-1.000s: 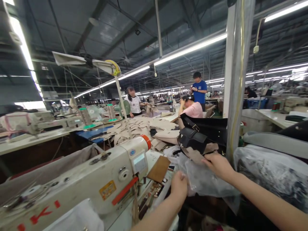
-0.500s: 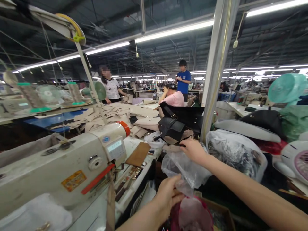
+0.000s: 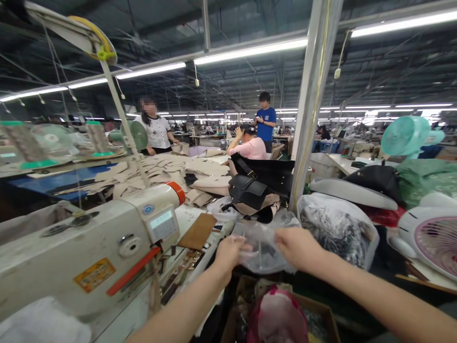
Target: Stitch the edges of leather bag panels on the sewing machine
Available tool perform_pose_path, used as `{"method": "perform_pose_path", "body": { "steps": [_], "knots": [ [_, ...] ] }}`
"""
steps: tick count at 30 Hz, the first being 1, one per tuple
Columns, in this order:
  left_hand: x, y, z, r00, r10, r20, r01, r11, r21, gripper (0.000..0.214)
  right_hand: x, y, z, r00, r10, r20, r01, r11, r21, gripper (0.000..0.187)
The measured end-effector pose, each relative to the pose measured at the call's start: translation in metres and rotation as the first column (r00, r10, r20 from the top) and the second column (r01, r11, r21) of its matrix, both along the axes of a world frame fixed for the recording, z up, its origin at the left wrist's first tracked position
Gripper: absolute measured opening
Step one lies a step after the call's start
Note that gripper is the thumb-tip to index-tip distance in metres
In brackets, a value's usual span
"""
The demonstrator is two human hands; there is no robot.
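Both my hands grip a clear plastic bag [image 3: 260,250] and hold it up between them, just right of the sewing machine. My left hand [image 3: 227,252] pinches its left edge. My right hand [image 3: 298,247] closes on its right edge. The bag looks crumpled, with something small and dark inside. Behind it lies a black handbag [image 3: 248,190] on beige pieces. Below my hands stands an open cardboard box [image 3: 314,309] with a pink bag [image 3: 278,317] in it.
A white sewing machine [image 3: 93,243] fills the left foreground, with a brown leather piece [image 3: 198,231] by its head. A metal post [image 3: 309,100] rises behind the bag. A bulging plastic sack [image 3: 339,226] and a pink fan [image 3: 432,243] sit right. Other people work farther back.
My left hand rose from the box up to the bag's left edge. My right hand pulled back from the black handbag toward me, bringing the bag up between both hands.
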State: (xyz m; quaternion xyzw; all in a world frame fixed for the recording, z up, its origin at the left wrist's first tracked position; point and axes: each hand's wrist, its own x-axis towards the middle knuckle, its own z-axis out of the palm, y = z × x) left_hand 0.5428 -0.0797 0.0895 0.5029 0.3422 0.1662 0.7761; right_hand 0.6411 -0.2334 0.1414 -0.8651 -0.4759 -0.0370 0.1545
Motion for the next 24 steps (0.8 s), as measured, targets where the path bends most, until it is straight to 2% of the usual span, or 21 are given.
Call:
{"method": "perform_pose_path", "body": {
  "steps": [1, 5, 8, 11, 13, 15, 19, 22, 24],
  "knots": [
    [0.002, 0.002, 0.010, 1.000, -0.010, 0.017, 0.009, 1.000, 0.028, 0.008, 0.016, -0.004, 0.013, 0.994, -0.041, -0.102, 0.058, 0.984, 0.166, 0.008],
    [0.024, 0.009, 0.053, 0.993, -0.052, 0.109, 0.042, 0.995, 0.094, 0.026, 0.072, -0.015, 0.062, 0.969, -0.146, -0.199, 0.206, 0.921, 0.331, 0.015],
    [0.042, 0.012, 0.080, 0.984, -0.083, 0.159, 0.060, 0.988, 0.143, 0.031, 0.094, -0.017, 0.075, 0.959, -0.196, -0.207, 0.268, 0.867, 0.421, 0.017],
    [0.052, 0.008, 0.097, 0.976, -0.113, 0.185, 0.074, 0.976, 0.205, 0.031, 0.099, -0.022, 0.077, 0.957, -0.230, -0.177, 0.287, 0.834, 0.470, 0.019],
    [0.052, 0.003, 0.102, 0.971, -0.138, 0.194, 0.087, 0.965, 0.248, 0.030, 0.096, -0.026, 0.079, 0.957, -0.249, -0.151, 0.291, 0.830, 0.476, 0.018],
    [0.050, -0.003, 0.102, 0.966, -0.165, 0.198, 0.103, 0.952, 0.289, 0.027, 0.089, -0.031, 0.082, 0.956, -0.279, -0.091, 0.290, 0.847, 0.445, 0.016],
    [0.046, -0.011, 0.098, 0.958, -0.205, 0.199, 0.123, 0.924, 0.362, 0.011, 0.064, -0.037, 0.082, 0.924, -0.330, 0.193, 0.265, 0.917, 0.298, 0.022],
    [0.047, -0.016, 0.095, 0.954, -0.230, 0.192, 0.133, 0.898, 0.418, 0.008, 0.039, -0.034, 0.076, 0.880, -0.210, 0.426, 0.078, 0.949, 0.306, 0.029],
    [0.048, -0.020, 0.094, 0.948, -0.260, 0.186, 0.144, 0.867, 0.477, 0.009, 0.024, -0.030, 0.071, 0.886, -0.050, 0.461, -0.054, 0.976, 0.210, 0.027]
  ]
}}
